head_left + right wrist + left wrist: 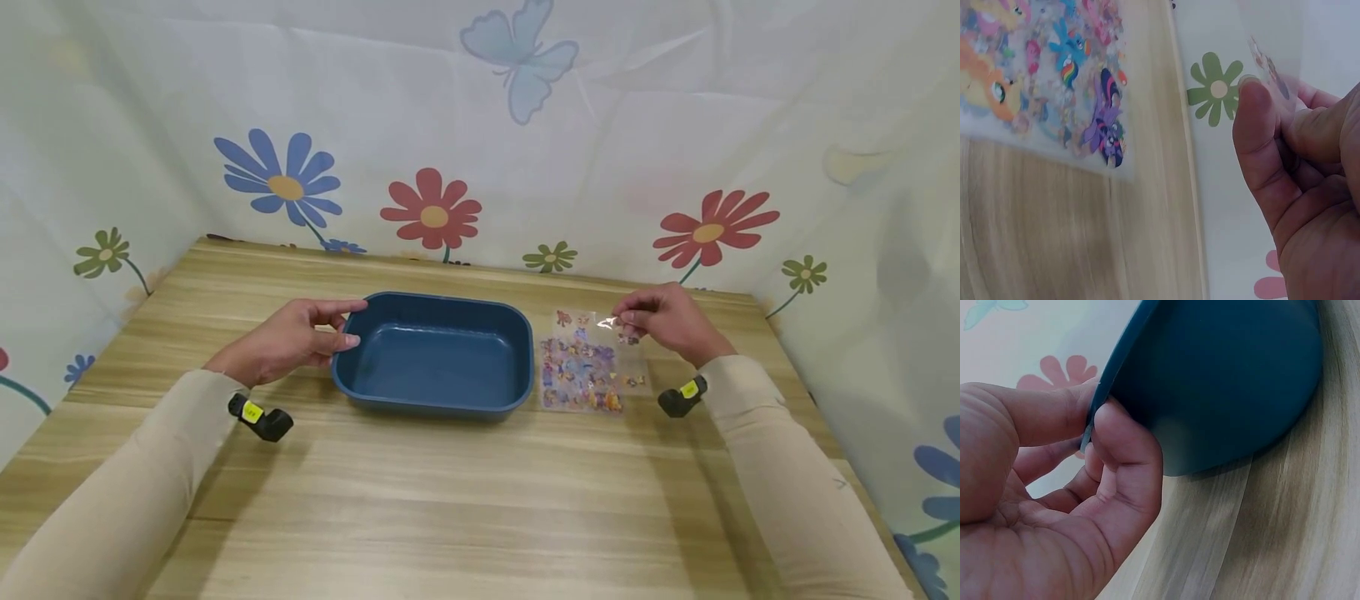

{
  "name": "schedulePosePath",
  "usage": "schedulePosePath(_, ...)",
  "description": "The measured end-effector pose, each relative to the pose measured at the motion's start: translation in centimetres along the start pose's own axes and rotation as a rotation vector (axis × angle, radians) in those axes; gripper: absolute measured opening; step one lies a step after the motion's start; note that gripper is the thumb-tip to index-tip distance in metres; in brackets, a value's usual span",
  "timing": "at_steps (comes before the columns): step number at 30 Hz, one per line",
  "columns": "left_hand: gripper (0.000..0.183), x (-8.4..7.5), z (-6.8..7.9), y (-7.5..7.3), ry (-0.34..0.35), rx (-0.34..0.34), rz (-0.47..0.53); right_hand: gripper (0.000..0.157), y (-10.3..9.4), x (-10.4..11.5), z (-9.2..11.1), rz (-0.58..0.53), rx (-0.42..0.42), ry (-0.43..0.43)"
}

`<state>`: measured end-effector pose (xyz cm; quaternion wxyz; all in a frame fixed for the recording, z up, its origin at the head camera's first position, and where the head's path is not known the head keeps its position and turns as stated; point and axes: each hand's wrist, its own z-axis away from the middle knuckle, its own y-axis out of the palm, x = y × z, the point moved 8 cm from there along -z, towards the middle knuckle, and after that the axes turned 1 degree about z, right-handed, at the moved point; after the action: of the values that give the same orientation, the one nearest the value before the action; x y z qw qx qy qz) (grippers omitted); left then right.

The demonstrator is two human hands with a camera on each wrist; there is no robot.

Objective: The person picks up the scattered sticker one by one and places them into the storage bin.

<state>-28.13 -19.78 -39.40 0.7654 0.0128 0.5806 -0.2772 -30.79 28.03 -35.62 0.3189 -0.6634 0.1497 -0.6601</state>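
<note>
Left hand [288,342] first: from the head view, I pinch the left rim of a dark blue, rounded-rectangular tray [435,371] on the light wood-grain table [465,500]. Just right of it lies clear plastic sheeting printed with small colourful figures [585,367]; my right hand [671,325] pinches its upper right edge. Left wrist view: my fingertips press both faces of the rim. Right wrist view: see-through plastic sits between my fingertips, with cartoon ponies [1066,50] printed farther left.
</note>
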Motion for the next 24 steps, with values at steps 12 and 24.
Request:
schedulePosePath(12,0.074,0.8,-0.1,0.1,-0.012,0.013,0.038,0.017,1.1,0.8,-0.4,-0.027,0.054,-0.016)
schedulePosePath(24,0.072,0.3,0.0,0.0,-0.005,0.011,0.049,0.019,1.8,1.7,-0.8,-0.054,0.058,-0.015)
